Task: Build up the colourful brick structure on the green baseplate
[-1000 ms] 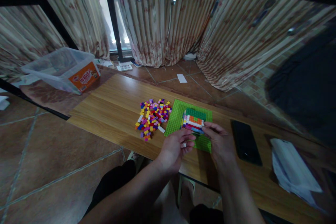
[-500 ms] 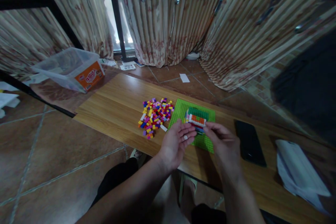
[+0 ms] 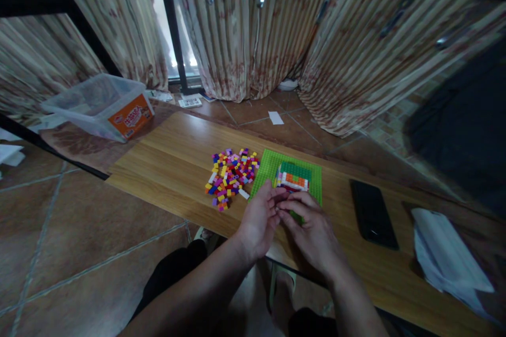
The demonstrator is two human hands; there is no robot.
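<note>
My left hand (image 3: 259, 218) is palm up with curled fingers in front of a green baseplate (image 3: 269, 160). A small pale toy brick (image 3: 278, 209) shows faintly at its fingers, mostly covered. Against these fingers my right hand (image 3: 310, 226) is closed in a pinch; whatever lies between its fingertips is hidden. Just beyond both hands, a block structure (image 3: 295, 176) stands on the baseplate, with dark green, white and orange bricks on top. Its near side is partly behind my fingers. To the left, a pile of loose coloured bricks (image 3: 233, 174) lies on the wooden table (image 3: 169, 163).
A black phone (image 3: 373, 214) and a white plastic package (image 3: 446, 253) lie on the right of the table. A clear bin (image 3: 98, 105) with an orange label stands beyond the left end. Striped curtains (image 3: 245, 31) hang behind; a white paper (image 3: 275, 118) is on the floor.
My right hand has moved left and down from the block structure to the fingers of my left hand. The white brick seen in my left hand is now mostly hidden. The view has shifted slightly.
</note>
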